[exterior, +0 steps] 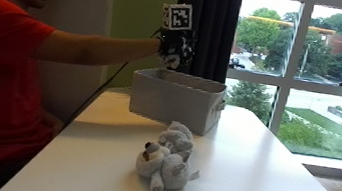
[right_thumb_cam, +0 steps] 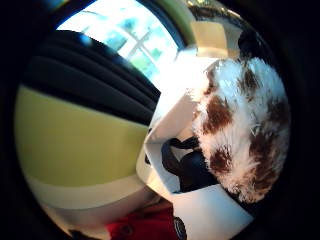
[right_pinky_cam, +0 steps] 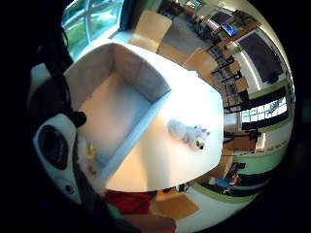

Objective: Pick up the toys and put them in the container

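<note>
My gloved right hand point(exterior: 177, 46) hangs in the air above the near rim of the grey fabric container point(exterior: 177, 99), which stands at the far end of the white table point(exterior: 260, 179). Its fingers curl around a fluffy white and brown plush toy point(right_thumb_cam: 242, 125); this toy fills much of the thumb side palm view and shows as a pale tuft under the glove point(exterior: 171, 61). Below the palm, the container point(right_pinky_cam: 116, 104) is open and looks bare inside. A white plush dog point(exterior: 165, 158) lies on its side mid-table, in front of the container and apart from it point(right_pinky_cam: 188, 133).
The person in a red shirt sits at the table's left side, arm stretched over it. A dark curtain point(exterior: 207, 25) and a large window stand behind the container. Wooden chairs point(right_pinky_cam: 153, 29) line the table's far side.
</note>
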